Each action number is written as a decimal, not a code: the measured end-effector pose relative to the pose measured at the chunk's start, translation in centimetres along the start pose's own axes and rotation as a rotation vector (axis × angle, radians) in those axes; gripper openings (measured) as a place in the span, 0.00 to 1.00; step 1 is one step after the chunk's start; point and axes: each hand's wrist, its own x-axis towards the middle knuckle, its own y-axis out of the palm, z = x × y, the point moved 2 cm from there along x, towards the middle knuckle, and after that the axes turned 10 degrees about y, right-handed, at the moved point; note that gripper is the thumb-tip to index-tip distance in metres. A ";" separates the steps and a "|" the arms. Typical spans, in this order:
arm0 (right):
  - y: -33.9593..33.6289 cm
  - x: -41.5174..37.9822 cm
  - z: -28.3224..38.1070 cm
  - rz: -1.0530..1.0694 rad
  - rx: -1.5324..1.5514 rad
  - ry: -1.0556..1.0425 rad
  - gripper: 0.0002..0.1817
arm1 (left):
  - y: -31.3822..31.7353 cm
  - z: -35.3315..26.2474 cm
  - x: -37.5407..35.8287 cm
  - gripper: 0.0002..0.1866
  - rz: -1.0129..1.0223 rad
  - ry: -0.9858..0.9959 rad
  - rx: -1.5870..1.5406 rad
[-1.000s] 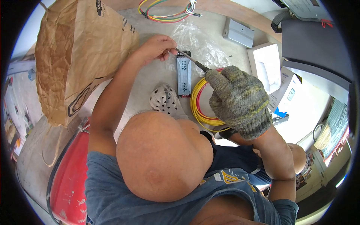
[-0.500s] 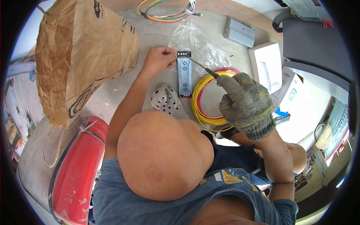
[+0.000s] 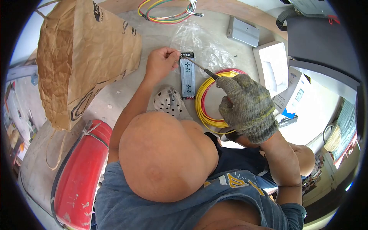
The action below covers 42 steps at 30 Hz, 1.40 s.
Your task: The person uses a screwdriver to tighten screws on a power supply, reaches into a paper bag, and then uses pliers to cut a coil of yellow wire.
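Note:
A slim silver power supply [image 3: 188, 78] with a perforated metal case lies on the floor. At its far end is a black screw terminal block [image 3: 186, 55]. My bare left hand [image 3: 161, 63] is closed in a pinch at the left side of that block; whatever sits between the fingertips is too small to make out. In a grey knitted glove, my right hand [image 3: 248, 109] grips a screwdriver [image 3: 203, 69] by its handle, which the glove mostly hides. The screwdriver's tip points at the terminal block's screws and appears to touch them.
A coil of yellow and red wire [image 3: 200, 103] lies under the right hand. Beyond are a clear plastic bag [image 3: 203, 42], a multicoloured wire bundle [image 3: 153, 18], a grey box [image 3: 243, 30] and a white tray [image 3: 271, 67]. Left stand a paper bag [image 3: 96, 61] and a red cylinder [image 3: 82, 172].
My right hand and the screwdriver have shifted slightly left, with the tip now a little further left on the terminal block. The left hand keeps its pinch there.

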 end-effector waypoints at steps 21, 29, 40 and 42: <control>0.6 -0.1 -0.3 0.053 0.152 0.138 0.25 | -0.5 1.4 -0.7 0.08 -0.046 0.112 -0.045; 0.7 -0.3 -0.4 0.104 0.109 0.175 0.25 | -0.2 0.8 -0.7 0.10 -0.021 0.191 0.189; -0.1 1.1 0.4 0.070 0.103 0.142 0.25 | 0.7 -2.5 0.6 0.07 0.236 0.443 0.685; -0.5 1.4 0.3 0.070 0.101 0.139 0.25 | 0.5 -2.0 1.3 0.08 0.233 0.476 0.702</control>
